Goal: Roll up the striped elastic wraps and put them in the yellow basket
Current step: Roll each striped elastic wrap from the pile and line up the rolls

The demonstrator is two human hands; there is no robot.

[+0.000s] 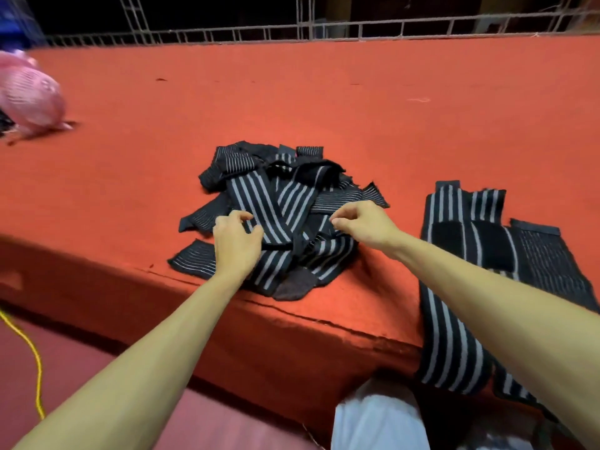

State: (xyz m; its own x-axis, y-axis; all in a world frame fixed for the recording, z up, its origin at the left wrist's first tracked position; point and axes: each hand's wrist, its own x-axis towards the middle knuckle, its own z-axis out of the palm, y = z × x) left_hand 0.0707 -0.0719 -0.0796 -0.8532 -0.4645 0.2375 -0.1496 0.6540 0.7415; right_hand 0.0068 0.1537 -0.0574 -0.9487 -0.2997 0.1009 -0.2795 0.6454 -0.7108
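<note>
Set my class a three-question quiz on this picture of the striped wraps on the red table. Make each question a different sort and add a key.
1. True or false: the left hand and the right hand are both at the tangled pile.
2. Where do the flat wraps lie from that pile? A) to the person's right, hanging over the table edge; B) to the person's left; C) on top of it.
3. Fill in: at the table's far left lies a ___ mesh bag.
Key: 1 true; 2 A; 3 pink.
</note>
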